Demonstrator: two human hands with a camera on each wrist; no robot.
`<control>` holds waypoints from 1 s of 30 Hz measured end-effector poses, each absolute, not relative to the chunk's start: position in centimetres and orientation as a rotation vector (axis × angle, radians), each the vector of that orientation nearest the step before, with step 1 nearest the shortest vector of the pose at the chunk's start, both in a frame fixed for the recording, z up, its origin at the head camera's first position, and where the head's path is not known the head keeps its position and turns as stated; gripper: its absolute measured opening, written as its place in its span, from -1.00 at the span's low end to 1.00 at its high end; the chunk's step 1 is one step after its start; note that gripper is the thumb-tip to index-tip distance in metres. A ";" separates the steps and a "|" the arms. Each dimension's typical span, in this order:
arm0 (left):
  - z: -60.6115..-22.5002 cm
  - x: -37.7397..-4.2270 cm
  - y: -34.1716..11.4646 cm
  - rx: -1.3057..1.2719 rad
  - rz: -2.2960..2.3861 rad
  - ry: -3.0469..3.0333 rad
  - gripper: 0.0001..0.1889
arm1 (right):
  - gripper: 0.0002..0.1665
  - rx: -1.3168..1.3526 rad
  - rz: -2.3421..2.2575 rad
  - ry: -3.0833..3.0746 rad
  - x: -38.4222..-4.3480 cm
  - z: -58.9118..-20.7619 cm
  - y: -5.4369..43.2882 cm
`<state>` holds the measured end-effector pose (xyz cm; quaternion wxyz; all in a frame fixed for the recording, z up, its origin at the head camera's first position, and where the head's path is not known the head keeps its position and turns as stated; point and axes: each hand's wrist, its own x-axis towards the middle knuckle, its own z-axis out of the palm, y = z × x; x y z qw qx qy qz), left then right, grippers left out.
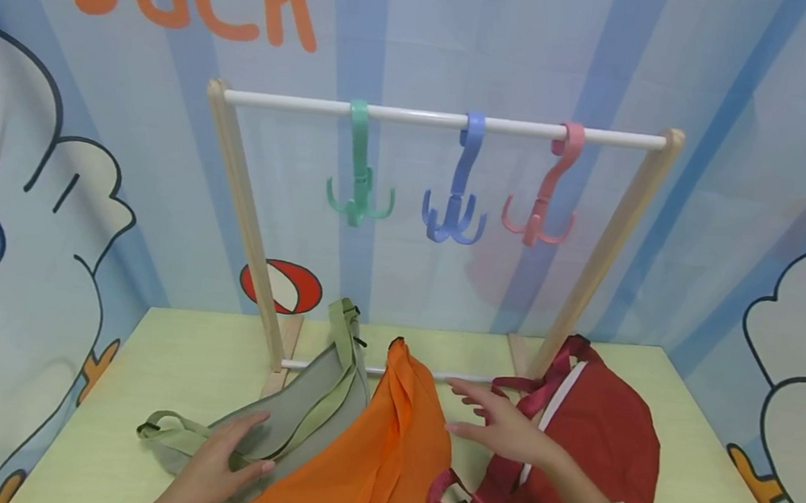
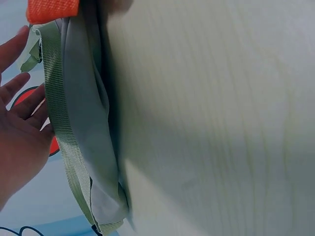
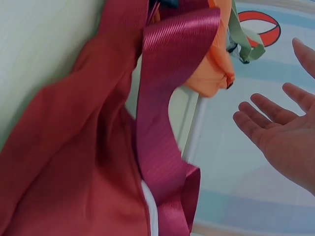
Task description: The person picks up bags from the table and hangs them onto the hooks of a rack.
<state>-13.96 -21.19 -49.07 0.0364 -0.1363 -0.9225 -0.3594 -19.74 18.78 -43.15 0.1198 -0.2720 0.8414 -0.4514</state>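
We see a pale blue striped fabric backdrop (image 1: pixel 424 35) with orange lettering, rising behind a pale yellow wood-grained desk (image 1: pixel 103 417). On the desk stands a rack (image 1: pixel 279 101) with slanting wooden posts and white bars across its top and bottom.

Before it lie three soft cloth bags. At the right we find the dark red bag (image 1: pixel 611 433), with a white strip along one edge and shiny wine-red straps, one of them looped. In the middle is the bright orange bag (image 1: pixel 383 460), its narrow end toward the rack. To its left, just beside it, lies the slim grey bag (image 1: pixel 284 422) with pale green webbing straps.

Our right hand (image 1: pixel 502 431) hovers between the orange and red bags, fingers spread and released, apart from the red straps. Our left hand (image 1: pixel 223 453) is at the grey bag, fingers loosely extended and grasping nothing; we cannot tell whether they touch it.

Smallest, we have three plastic multi-prong hooks on the top bar: green (image 1: pixel 358 190) at left, blue (image 1: pixel 453 216) between, pink (image 1: pixel 541 208) at right.
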 end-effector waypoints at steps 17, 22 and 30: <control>-49.8 -14.1 -21.5 -0.525 -1.113 -2.644 -0.47 | -0.18 -0.836 -1.348 2.308 -20.5 -42.8 13.8; -50.1 -14.2 -21.6 -0.535 -1.106 -2.630 -0.48 | -0.19 -0.833 -1.354 2.286 -20.5 -43.1 12.5; -50.1 -14.1 -21.7 -0.511 -1.138 -2.661 -0.51 | -0.23 -0.863 -1.353 2.246 -20.2 -43.5 10.7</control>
